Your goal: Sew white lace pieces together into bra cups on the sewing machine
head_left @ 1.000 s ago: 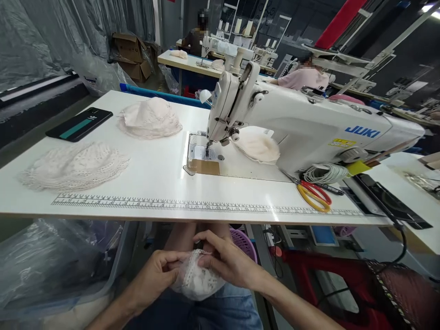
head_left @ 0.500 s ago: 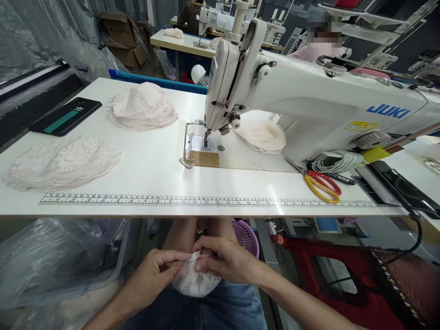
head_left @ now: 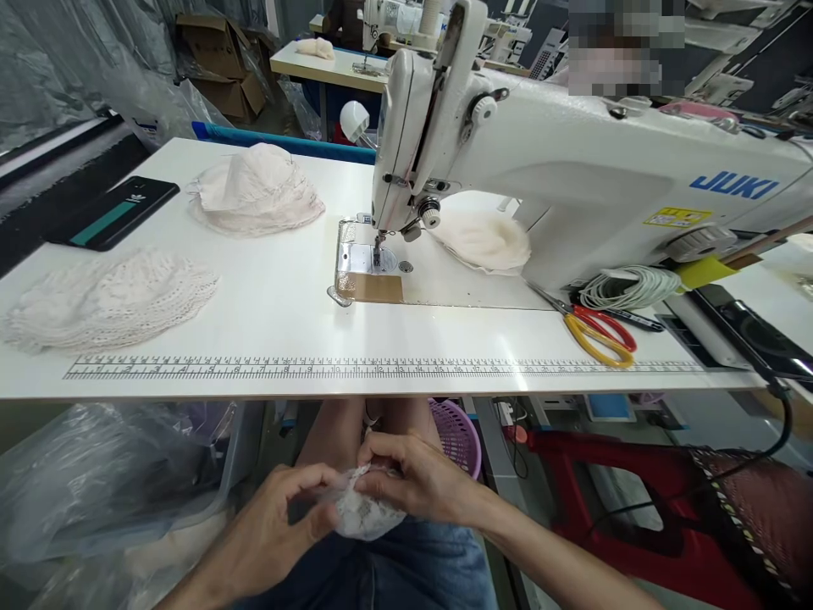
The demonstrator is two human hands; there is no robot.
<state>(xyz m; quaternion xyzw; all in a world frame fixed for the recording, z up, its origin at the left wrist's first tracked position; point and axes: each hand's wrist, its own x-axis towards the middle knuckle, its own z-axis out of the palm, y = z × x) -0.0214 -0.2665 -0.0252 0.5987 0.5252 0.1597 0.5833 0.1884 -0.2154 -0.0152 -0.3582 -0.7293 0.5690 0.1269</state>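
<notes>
Over my lap, below the table edge, is a small white lace fabric piece (head_left: 367, 515), rounded and gathered like a pouch. My right hand (head_left: 416, 479) pinches its upper edge between thumb and fingers. On the other side, my left hand (head_left: 289, 517) has its thumb and index finger spread apart, with the fingertips close by the lace's left edge; whether they touch it I cannot tell. A white JUKI sewing machine (head_left: 572, 169) stands on the table above, its needle and presser foot (head_left: 378, 250) over the metal plate.
On the white table (head_left: 273, 322) lie two stacks of pale lace pieces (head_left: 114, 296) (head_left: 257, 191), a phone (head_left: 118, 212), scissors (head_left: 600, 335) and coiled cord (head_left: 628, 288). Pale round pieces (head_left: 483, 241) rest under the machine arm. Below are a purple basket (head_left: 457, 436) and a red chair (head_left: 610, 491).
My left thumb and fingers have spread apart and drawn off the lace piece's left side. My right hand keeps its pinch. The view has shifted slightly.
</notes>
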